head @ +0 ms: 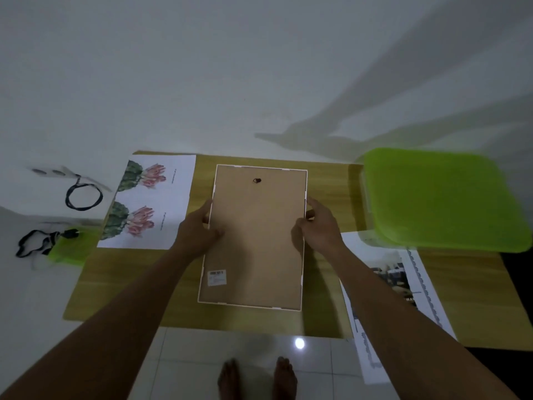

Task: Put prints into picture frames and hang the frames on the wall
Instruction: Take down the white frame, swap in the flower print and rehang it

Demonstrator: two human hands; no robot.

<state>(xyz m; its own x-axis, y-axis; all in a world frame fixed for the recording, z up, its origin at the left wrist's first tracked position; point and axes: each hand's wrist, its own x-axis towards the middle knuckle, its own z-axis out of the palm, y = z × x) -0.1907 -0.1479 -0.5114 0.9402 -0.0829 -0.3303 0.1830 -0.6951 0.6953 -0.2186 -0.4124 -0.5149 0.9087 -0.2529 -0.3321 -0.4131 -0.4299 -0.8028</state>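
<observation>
Over the table (115, 290) I hold the picture frame (253, 249) back-up, left hand (199, 232) and right hand (320, 229) gripping its side edges. The flower print (161, 197) lies just left of it. Next, I judge, the backing must be opened.

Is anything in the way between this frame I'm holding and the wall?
Nothing visible. The left hand and right hand grip the frame by its long edges; the wall behind it is bare. The flower print and green lid lie aside.

Left hand (199, 229), right hand (318, 226) gripping face-down frame (256, 243)
</observation>
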